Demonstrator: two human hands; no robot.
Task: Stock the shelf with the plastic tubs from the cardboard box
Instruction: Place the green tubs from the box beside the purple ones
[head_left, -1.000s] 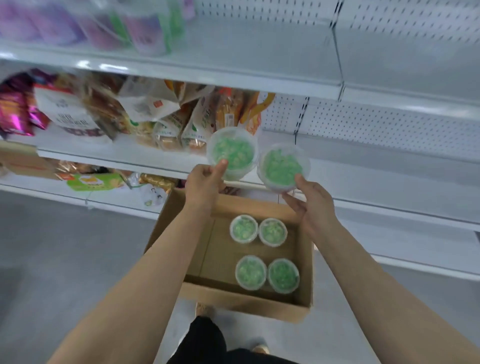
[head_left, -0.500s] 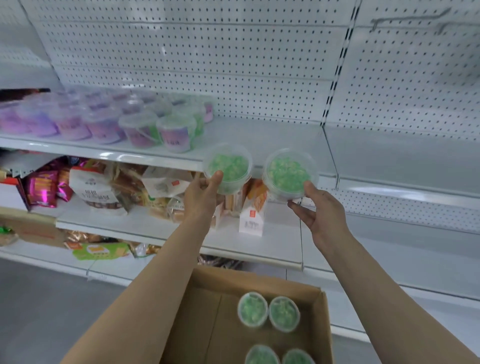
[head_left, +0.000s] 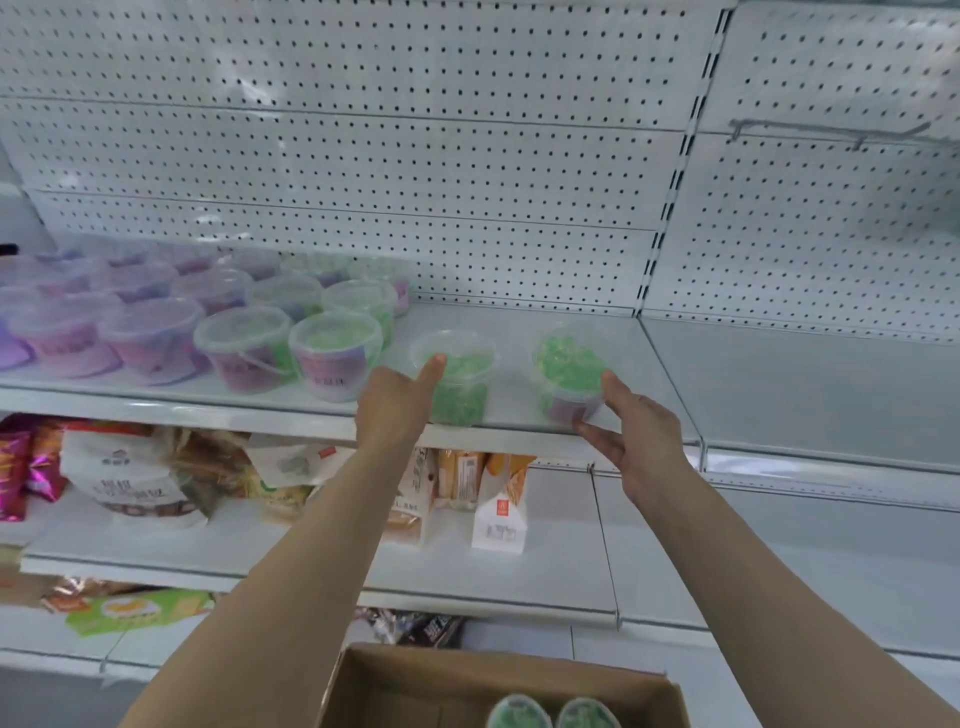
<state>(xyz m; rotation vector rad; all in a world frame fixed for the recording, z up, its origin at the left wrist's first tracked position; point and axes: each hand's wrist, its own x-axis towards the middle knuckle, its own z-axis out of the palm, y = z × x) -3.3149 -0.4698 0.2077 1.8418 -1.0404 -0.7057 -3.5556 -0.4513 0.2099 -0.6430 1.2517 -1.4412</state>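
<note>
Both tubs had come down onto the white shelf (head_left: 519, 332) before pegboard (head_left: 363, 156), my left hand (head_left: 397, 402) gripping one tub (head_left: 460, 382), my right hand (head_left: 636, 431) the other tub (head_left: 569, 376).

Clear glossy plastic tubs (head_left: 457, 382) (matt cardboard box (head_left: 415, 686)).

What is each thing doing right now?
Left hand: holds the left green tub.
Left green tub: lidded, upright, at the shelf's front edge.
Right hand: holds the right green tub.
Right green tub: lidded, tilted.
Cardboard box: open, two tubs showing.
Shelf: partly filled.
</note>
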